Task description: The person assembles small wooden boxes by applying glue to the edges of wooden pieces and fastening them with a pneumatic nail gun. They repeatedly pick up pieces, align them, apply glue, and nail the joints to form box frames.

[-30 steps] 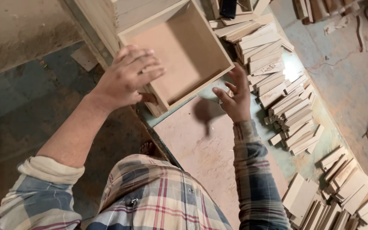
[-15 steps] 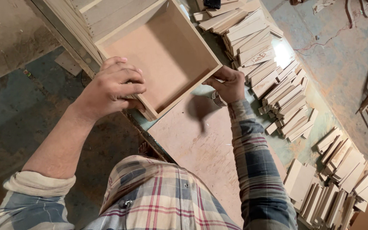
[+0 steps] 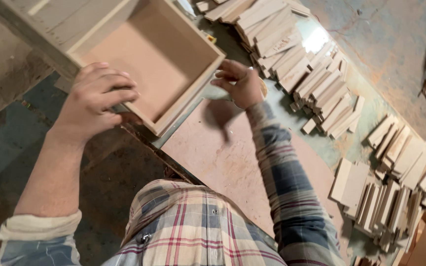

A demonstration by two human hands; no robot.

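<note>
My right hand [image 3: 240,83] has let go of the wooden box [image 3: 149,59], fingers spread at three o'clock; my left hand [image 3: 94,101] pinches its near corner to steady it.

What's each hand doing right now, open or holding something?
Left hand: closed over the near corner of the open wooden box, gripping it.
Right hand: open, fingers loosely curled beside the box's right edge; contact cannot be told.

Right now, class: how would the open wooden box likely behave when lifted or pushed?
The wooden box probably stays stiff: its thin walls join at square corners. It is likely light for its size, being hollow. The left hand grips its corner, the right hand is near its rim; it overhangs the table, so may tip.
</note>
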